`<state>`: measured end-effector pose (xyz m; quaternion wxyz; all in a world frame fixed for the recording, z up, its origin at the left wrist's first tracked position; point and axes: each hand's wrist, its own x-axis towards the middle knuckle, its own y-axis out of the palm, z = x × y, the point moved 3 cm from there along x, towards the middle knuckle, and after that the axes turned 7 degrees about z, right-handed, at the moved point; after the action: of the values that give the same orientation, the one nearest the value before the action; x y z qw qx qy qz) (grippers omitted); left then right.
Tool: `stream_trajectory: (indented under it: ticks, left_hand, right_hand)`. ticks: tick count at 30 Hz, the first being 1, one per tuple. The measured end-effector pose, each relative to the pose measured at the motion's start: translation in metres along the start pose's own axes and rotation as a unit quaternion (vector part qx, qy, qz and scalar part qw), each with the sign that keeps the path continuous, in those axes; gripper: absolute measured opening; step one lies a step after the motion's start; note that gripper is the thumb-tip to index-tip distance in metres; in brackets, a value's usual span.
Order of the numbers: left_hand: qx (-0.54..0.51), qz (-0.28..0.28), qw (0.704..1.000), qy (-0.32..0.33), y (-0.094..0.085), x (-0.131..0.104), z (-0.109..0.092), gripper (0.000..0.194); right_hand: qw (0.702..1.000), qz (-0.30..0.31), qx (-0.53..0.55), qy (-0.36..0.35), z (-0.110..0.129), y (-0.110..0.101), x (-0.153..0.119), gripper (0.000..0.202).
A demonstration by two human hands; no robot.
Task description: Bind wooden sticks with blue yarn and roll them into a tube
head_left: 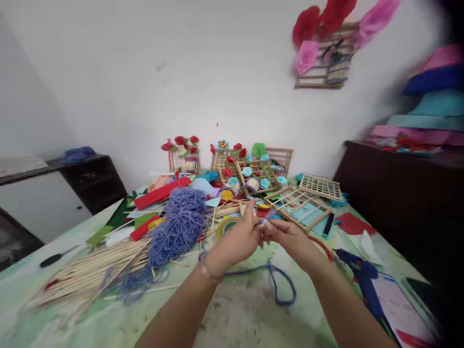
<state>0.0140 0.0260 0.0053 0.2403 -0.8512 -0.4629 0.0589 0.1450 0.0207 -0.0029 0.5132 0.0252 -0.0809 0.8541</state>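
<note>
left hand (241,237) + right hand (286,234) meet fingertip to fingertip above the table (246,309), pinching a small bluish piece — too blurred to identify | blue yarn strand (277,285) trails below, loose | yarn heap (181,222) beside sticks (94,270) | progress — early, nothing assembled in hand

Heaped at the left of the green table (239,314): a bundle of thin wooden sticks (90,270), beside a tangled mass of blue-purple yarn (179,224). Further back, red paper strips (161,192), wooden lattice frames (321,186) and small paper flowers (181,141) leaning against the white wall. Near the right edge, a blue glue gun (358,273) on the tabletop. High on the wall, a frame with red and pink paper flowers (326,43). At left, a dark shelf (92,179); at right, a dark cabinet (398,193).
</note>
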Motion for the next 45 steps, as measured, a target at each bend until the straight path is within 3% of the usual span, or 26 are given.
stream_trajectory:
  ticks: [6, 12, 16, 22, 32, 38, 45]
  left_hand:
    - [-0.038, -0.004, 0.999, -0.001, 0.011, 0.011, 0.005, 0.060]
    - [-0.070, 0.015, 0.997, 0.018, 0.011, 0.009, 0.004, 0.054]
    - [-0.054, 0.013, 0.998, 0.023, 0.011, 0.009, 0.004, 0.045]
    - [-0.040, 0.012, 0.999, 0.010, 0.015, 0.014, 0.012, 0.013]
    - [0.023, -0.013, 0.999, -0.020, 0.026, 0.019, 0.018, 0.021]
    - [-0.020, 0.011, 0.999, -0.032, 0.028, 0.019, 0.016, 0.022]
    - [-0.042, -0.003, 0.999, -0.022, 0.026, 0.023, 0.023, 0.024]
  right_hand:
    - [0.990, -0.134, 0.029, -0.010, -0.008, -0.022, -0.001, 0.030]
    - [0.972, -0.182, 0.150, 0.000, -0.010, -0.023, -0.002, 0.029]
    - [0.958, -0.177, 0.227, -0.005, -0.008, -0.021, -0.003, 0.028]
    - [0.914, -0.179, 0.364, -0.026, -0.014, -0.022, 0.002, 0.026]
    - [0.887, -0.204, 0.412, -0.051, -0.015, -0.027, 0.005, 0.026]
    - [0.879, -0.216, 0.421, -0.064, -0.015, -0.027, 0.004, 0.022]
    - [0.866, -0.227, 0.440, -0.065, -0.009, -0.039, 0.002, 0.014]
